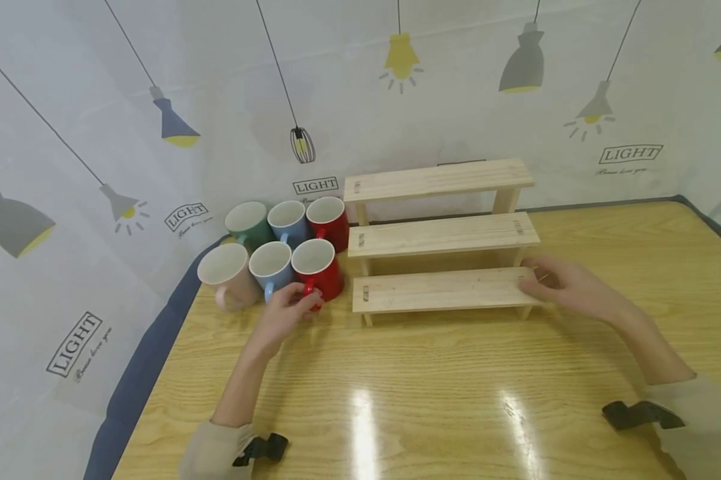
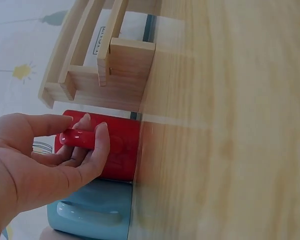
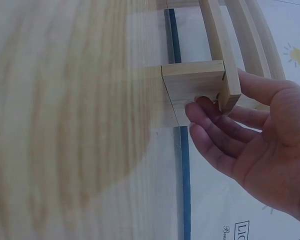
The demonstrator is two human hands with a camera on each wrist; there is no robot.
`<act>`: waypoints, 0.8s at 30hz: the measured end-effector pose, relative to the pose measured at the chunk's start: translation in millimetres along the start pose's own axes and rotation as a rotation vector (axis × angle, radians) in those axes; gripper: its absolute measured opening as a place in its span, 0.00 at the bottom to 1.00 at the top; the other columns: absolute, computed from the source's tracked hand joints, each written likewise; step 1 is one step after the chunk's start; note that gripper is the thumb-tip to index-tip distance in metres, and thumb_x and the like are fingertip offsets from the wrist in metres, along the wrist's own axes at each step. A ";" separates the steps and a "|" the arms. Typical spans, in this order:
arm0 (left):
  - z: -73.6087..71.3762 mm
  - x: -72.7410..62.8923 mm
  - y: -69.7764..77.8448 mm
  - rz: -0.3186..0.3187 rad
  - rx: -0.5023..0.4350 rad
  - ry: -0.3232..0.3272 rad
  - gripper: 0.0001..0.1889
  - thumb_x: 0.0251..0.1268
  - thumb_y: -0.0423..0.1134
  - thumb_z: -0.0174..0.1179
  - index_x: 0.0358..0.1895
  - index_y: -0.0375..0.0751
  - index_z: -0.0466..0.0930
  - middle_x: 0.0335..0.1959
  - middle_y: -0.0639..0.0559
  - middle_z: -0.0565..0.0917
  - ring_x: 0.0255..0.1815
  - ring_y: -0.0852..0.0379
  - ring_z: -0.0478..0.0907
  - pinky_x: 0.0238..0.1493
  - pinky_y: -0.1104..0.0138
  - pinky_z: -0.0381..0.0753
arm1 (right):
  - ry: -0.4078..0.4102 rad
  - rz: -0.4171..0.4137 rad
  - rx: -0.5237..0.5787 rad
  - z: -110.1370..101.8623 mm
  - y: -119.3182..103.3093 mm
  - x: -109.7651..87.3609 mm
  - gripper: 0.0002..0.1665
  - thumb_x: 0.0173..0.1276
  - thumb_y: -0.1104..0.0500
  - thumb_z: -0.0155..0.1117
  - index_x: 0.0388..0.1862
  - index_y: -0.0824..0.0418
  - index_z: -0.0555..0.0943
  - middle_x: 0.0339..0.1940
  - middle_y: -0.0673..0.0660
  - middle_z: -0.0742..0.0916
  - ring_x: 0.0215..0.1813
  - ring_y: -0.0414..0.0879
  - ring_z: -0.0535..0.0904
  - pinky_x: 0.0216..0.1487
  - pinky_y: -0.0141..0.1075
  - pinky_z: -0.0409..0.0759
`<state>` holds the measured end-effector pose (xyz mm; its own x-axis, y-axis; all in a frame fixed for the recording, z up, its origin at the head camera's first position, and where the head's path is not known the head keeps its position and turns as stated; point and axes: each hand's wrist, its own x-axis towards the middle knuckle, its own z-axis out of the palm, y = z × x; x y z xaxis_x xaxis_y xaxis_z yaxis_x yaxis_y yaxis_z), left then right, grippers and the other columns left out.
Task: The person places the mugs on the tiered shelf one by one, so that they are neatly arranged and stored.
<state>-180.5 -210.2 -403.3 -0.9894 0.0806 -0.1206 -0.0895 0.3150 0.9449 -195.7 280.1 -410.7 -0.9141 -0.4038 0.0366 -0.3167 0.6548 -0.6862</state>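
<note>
My left hand point(image 1: 283, 313) is at the front red mug point(image 1: 323, 272), its fingers curled round the handle point(image 2: 80, 138). That mug stands upright on the table, at the right end of the front row of mugs. At the right end of the three-step wooden shelf point(image 1: 438, 291), my right hand point(image 1: 567, 287) grips the lowest board, thumb over the top and fingers below. In the right wrist view, those fingers point(image 3: 215, 130) curl beneath the board's end, beside its leg.
Beside the held mug stand a light blue mug point(image 1: 273, 267) and a pale pink mug point(image 1: 225, 273). Behind them are a green mug point(image 1: 252, 230), a blue mug point(image 1: 291, 223) and another red mug point(image 1: 331, 223). A lamp-printed sheet point(image 1: 348, 100) rises behind the wooden table point(image 1: 426, 393).
</note>
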 end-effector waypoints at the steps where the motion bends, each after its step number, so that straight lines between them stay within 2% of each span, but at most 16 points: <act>1: 0.7 0.0 0.7 -0.011 -0.020 0.001 0.14 0.75 0.35 0.57 0.52 0.25 0.76 0.46 0.33 0.83 0.48 0.39 0.80 0.56 0.52 0.81 | 0.000 0.008 -0.005 -0.3 -0.4 -0.3 0.31 0.76 0.52 0.60 0.69 0.70 0.69 0.56 0.72 0.82 0.55 0.65 0.81 0.54 0.60 0.77; 4: 3.6 0.7 1.7 -0.043 -0.081 0.018 0.12 0.75 0.34 0.56 0.50 0.25 0.75 0.43 0.36 0.83 0.47 0.41 0.80 0.56 0.52 0.80 | 0.003 0.012 -0.013 -0.8 -1.8 -0.4 0.31 0.75 0.52 0.60 0.69 0.69 0.70 0.54 0.70 0.83 0.55 0.63 0.80 0.53 0.58 0.77; 11: 9.2 1.9 0.1 -0.082 -0.189 0.065 0.07 0.75 0.32 0.54 0.43 0.28 0.73 0.34 0.44 0.80 0.37 0.51 0.81 0.51 0.59 0.83 | -0.002 -0.003 0.001 -0.6 -3.3 -0.9 0.29 0.75 0.53 0.61 0.67 0.69 0.71 0.48 0.65 0.86 0.50 0.59 0.83 0.48 0.52 0.80; 17: 11.7 4.0 0.2 -0.097 -0.232 0.112 0.06 0.75 0.31 0.51 0.37 0.33 0.71 0.29 0.48 0.76 0.32 0.54 0.79 0.44 0.66 0.84 | -0.001 -0.004 0.003 1.1 1.4 0.6 0.29 0.75 0.53 0.61 0.67 0.68 0.71 0.46 0.61 0.87 0.47 0.54 0.83 0.46 0.47 0.81; 20: 12.2 4.5 0.8 -0.087 -0.230 0.148 0.08 0.75 0.32 0.51 0.33 0.35 0.70 0.25 0.50 0.74 0.29 0.56 0.75 0.37 0.68 0.81 | -0.002 -0.010 0.002 1.3 2.2 1.3 0.28 0.75 0.54 0.61 0.67 0.69 0.71 0.43 0.59 0.87 0.44 0.50 0.83 0.42 0.43 0.81; 24: 12.0 4.7 1.6 -0.063 -0.235 0.177 0.10 0.75 0.33 0.50 0.31 0.38 0.67 0.22 0.51 0.69 0.24 0.57 0.67 0.30 0.69 0.70 | -0.003 -0.013 -0.002 1.1 0.9 0.8 0.29 0.75 0.54 0.61 0.67 0.70 0.70 0.45 0.61 0.86 0.46 0.54 0.83 0.45 0.47 0.81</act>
<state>-183.8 -197.9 -406.0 -0.9837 -0.1050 -0.1461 -0.1552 0.0845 0.9843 -196.5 279.6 -412.1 -0.9092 -0.4141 0.0428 -0.3288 0.6512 -0.6839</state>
